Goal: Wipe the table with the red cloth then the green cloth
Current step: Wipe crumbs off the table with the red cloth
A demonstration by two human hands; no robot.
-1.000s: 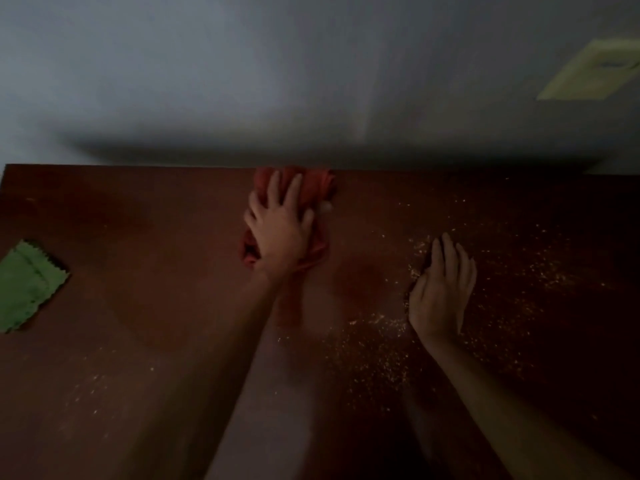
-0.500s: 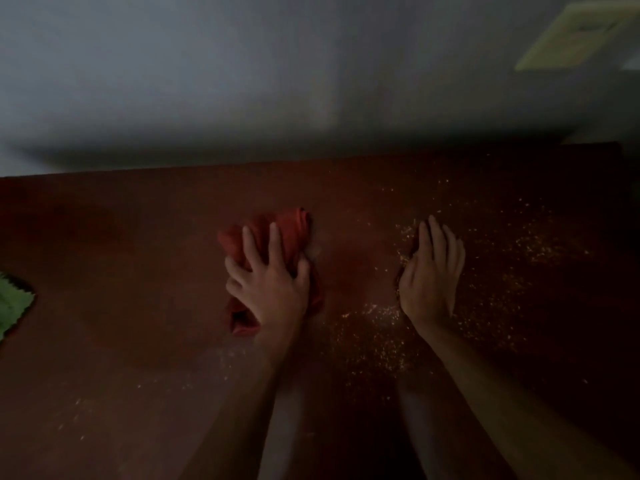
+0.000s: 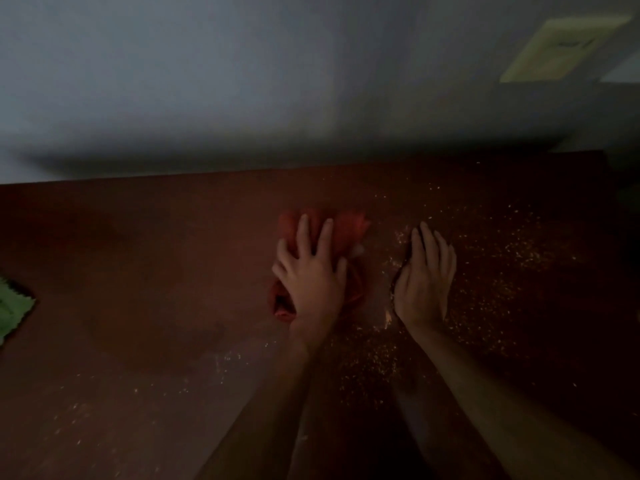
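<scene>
One palm, left hand (image 3: 311, 282), flat atop red cloth (image 3: 348, 230).

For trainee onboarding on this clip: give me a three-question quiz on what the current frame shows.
1. True or false: the left hand presses flat on the red cloth.
2. Where does the green cloth lie?
A. under the right hand
B. at the table's left edge
C. on the red cloth
3. What is scattered around the right hand?

Key:
1. True
2. B
3. Pale crumbs
</scene>
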